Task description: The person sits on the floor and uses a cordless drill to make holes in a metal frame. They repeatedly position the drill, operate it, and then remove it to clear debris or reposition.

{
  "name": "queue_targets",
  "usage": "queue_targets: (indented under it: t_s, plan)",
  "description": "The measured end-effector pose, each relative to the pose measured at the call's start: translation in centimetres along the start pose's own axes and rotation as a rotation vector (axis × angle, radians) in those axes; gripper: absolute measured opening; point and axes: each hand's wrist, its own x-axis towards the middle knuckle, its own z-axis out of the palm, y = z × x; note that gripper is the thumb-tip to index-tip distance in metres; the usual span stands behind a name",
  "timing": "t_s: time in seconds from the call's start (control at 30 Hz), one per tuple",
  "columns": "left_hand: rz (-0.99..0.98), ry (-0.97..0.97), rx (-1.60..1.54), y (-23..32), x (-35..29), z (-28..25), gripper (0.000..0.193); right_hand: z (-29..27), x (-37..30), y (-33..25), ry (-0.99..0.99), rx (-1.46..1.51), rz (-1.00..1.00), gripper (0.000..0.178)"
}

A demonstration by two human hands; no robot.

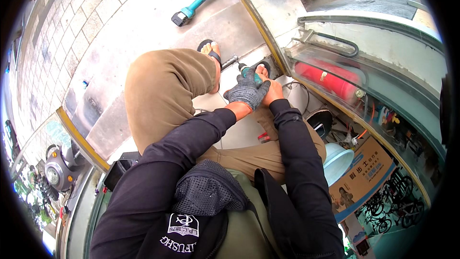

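Observation:
My left hand [247, 92], in a grey knit glove, is closed on a teal power drill [247, 71]. Bare and pressed against it, my right hand [272, 91] grips the back of the same drill, whose handle is mostly hidden. The drill's front end points away from me, at a metal fitting [230, 62] low at the doorway floor. Whether the tip touches the fitting I cannot tell. My feet in dark sandals [215, 56] stand on both sides of the fitting.
A teal angle grinder [199, 2] lies on the step outside. To the right, a red fire extinguisher [328, 77] sits behind glass, near a pale blue basin [338, 160] and a cardboard box [364, 175]. A brass-edged door frame [258, 17] rises beside me.

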Motion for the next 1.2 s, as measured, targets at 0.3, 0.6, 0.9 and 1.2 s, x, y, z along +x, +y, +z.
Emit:
queue_targets:
  t_s: [0.3,0.6,0.9,1.2]
  plan:
    - [0.037,0.004,0.026,-0.2,0.2,0.2,0.1,0.3,-0.4,-0.3,0.003,0.038,0.031,0.076]
    - [-0.009,-0.012,0.025,-0.1,0.4,0.4,0.099,-0.3,-0.4,-0.7,-0.014,0.045,0.108,0.046]
    - [0.033,-0.108,0.005,0.0,1.1,-0.3,0.099,-0.5,-0.4,-0.9,-0.017,0.074,0.102,0.048]
    - [0.088,-0.117,-0.025,0.3,1.7,-0.2,0.092,0.7,-0.2,0.3,0.004,0.125,0.169,0.048]
